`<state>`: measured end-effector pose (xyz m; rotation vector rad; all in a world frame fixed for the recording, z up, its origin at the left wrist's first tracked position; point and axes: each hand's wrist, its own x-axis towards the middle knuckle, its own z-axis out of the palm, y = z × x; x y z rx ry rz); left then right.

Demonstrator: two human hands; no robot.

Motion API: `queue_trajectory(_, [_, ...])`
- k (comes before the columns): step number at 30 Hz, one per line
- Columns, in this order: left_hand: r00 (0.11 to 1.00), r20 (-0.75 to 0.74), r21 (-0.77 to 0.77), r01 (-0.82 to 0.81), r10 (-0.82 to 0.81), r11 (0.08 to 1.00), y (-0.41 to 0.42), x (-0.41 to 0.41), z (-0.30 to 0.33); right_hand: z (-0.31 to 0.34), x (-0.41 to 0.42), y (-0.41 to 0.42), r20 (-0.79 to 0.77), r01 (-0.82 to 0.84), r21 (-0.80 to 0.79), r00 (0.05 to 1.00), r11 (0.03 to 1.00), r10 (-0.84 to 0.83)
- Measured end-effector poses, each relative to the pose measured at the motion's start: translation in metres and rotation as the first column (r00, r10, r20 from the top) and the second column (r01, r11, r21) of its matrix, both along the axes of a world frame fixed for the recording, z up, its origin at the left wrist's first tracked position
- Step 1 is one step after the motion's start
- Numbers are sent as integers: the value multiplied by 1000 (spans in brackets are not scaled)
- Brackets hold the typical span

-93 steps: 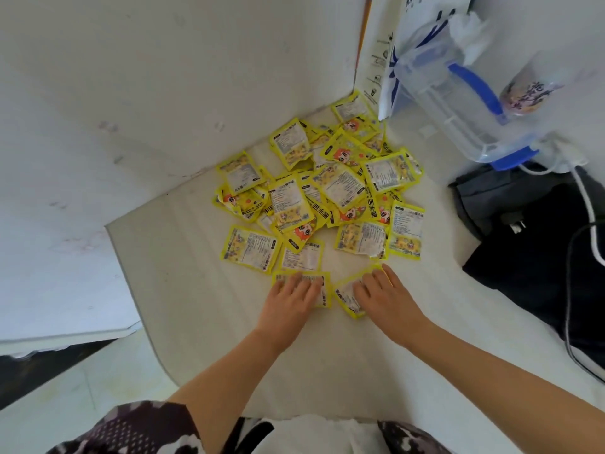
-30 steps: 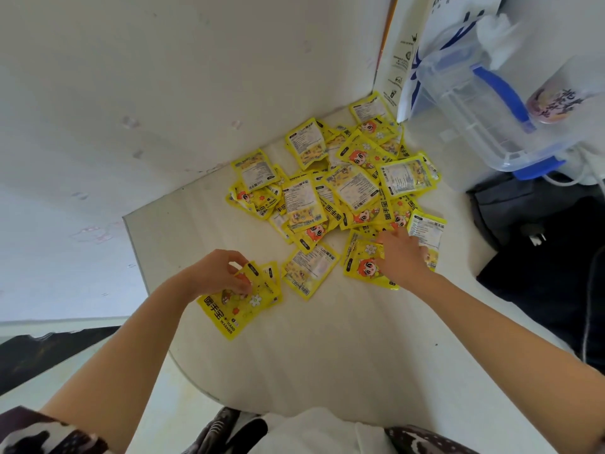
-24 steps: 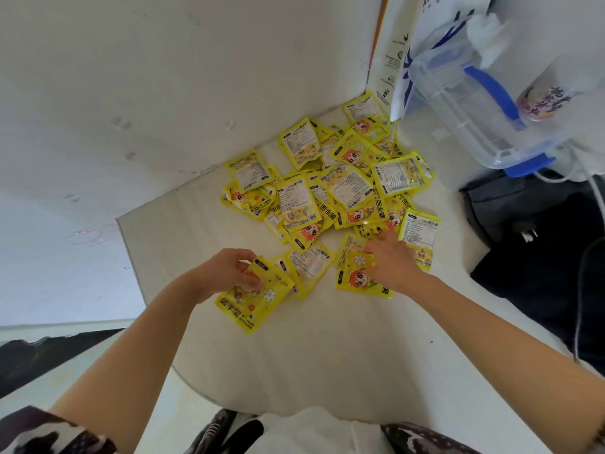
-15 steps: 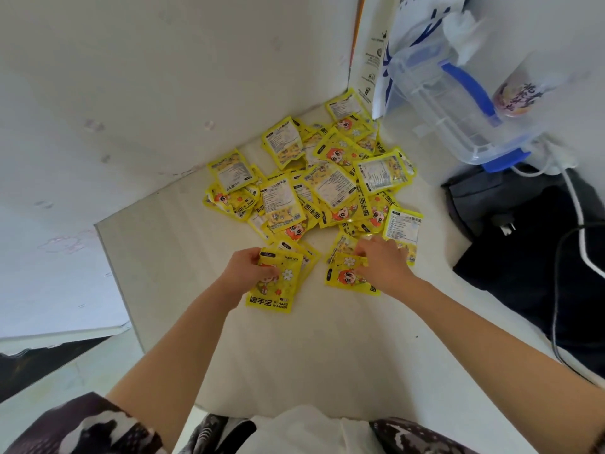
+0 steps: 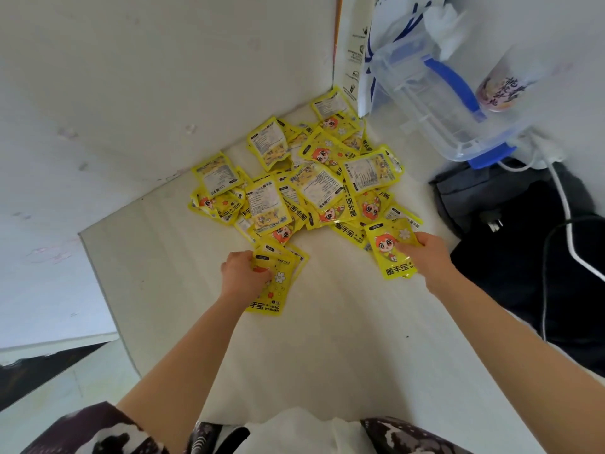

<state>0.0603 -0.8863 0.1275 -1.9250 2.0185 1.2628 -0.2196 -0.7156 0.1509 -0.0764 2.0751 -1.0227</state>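
A pile of several yellow hand-warmer packets (image 5: pixel 304 185) lies in the corner of a pale tabletop (image 5: pixel 327 339) against the white wall. My left hand (image 5: pixel 242 276) grips a small stack of packets (image 5: pixel 278 283) at the pile's near edge, thumb on top. To the right, my right hand (image 5: pixel 425 253) pinches another packet (image 5: pixel 389 253), face up with a cartoon figure, lifted off the loose packets beneath it.
A clear plastic box with a blue handle (image 5: pixel 435 103) stands at the back right, with a white paper bag (image 5: pixel 366 44) behind it. Dark bags (image 5: pixel 517 231) and white cables (image 5: pixel 563 204) lie along the right. The table's left edge (image 5: pixel 98 273) drops to the floor.
My right hand has lifted a packet and drawn it right and nearer. My left hand has slid its stack in from the left toward the middle, below the pile.
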Motion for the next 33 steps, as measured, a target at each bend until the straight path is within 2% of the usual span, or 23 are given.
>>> queue_trajectory(8, [1000,6,-4,19,-19,1000,10,-6,6,-21,-10,9,-114,-84,89,989,993,94])
queue_trajectory(11, [998,-40,17,-45,46,999,19,-8,12,-23,-8,7,-153,-118,125,979,985,137])
queue_trajectory(13, [985,-98,84,-132,140,988,25,-6,14,-23,-8,8,-167,-119,138,976,983,141])
queue_trajectory(17, [940,-198,203,-237,277,950,40,5,14,-20,-4,18,-83,-82,88,992,993,90])
queue_trajectory(22, [886,-253,329,-298,388,896,59,21,11,-6,24,43,73,5,29,997,1000,-7])
queue_trajectory(26, [835,-303,432,-309,459,848,75,34,10,4,63,67,184,97,-19,979,995,-92])
queue_trajectory(31, [753,-389,554,-268,530,788,95,56,9,10,127,98,241,205,-93,954,974,-178])
queue_trajectory(33, [755,-412,574,-220,510,789,104,68,11,9,155,112,252,269,-120,939,956,-233])
